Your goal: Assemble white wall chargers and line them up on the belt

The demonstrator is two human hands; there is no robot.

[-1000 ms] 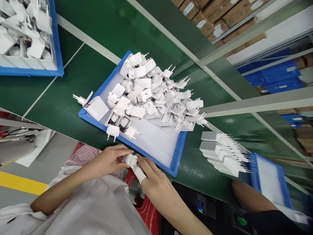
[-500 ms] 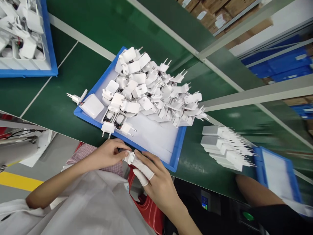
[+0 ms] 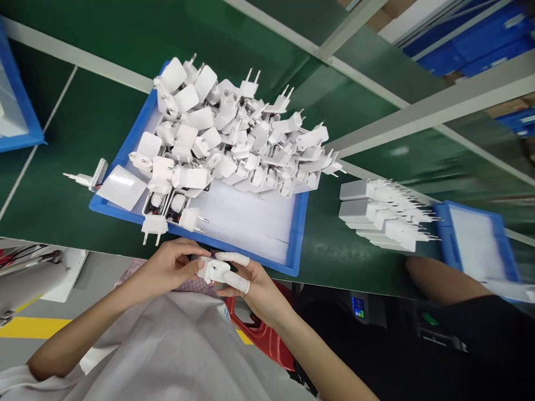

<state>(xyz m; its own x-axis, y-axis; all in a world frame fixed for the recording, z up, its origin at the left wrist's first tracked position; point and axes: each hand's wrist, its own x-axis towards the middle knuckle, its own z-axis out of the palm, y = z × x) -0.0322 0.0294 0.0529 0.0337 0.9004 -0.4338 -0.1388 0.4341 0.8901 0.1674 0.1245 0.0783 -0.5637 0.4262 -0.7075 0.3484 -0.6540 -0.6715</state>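
Observation:
Just in front of the bench edge, a small white plug adapter (image 3: 214,270) is held between my two hands. My left hand (image 3: 178,266) pinches its left end between thumb and fingers. My right hand (image 3: 254,281), with white finger cots on thumb and finger, grips the right end. Beyond them lies a blue-rimmed tray (image 3: 299,234) with a white lining. Heaped in it are many white plug adapters (image 3: 238,133) with two-pin plugs, several of them open at the housing. One opened adapter (image 3: 155,206) at the near edge shows its inner parts.
Neat rows of white adapters (image 3: 371,214) stand on the green bench (image 3: 326,250) at the right. Another blue tray (image 3: 480,245) lies beyond them, near a co-worker's arm (image 3: 443,278). A blue tray (image 3: 20,133) is at far left. A red stool (image 3: 267,340) is below.
The camera view has shifted, so the tray sits further left. My right hand has turned and its fingers have moved around the adapter, whose broad white face now shows.

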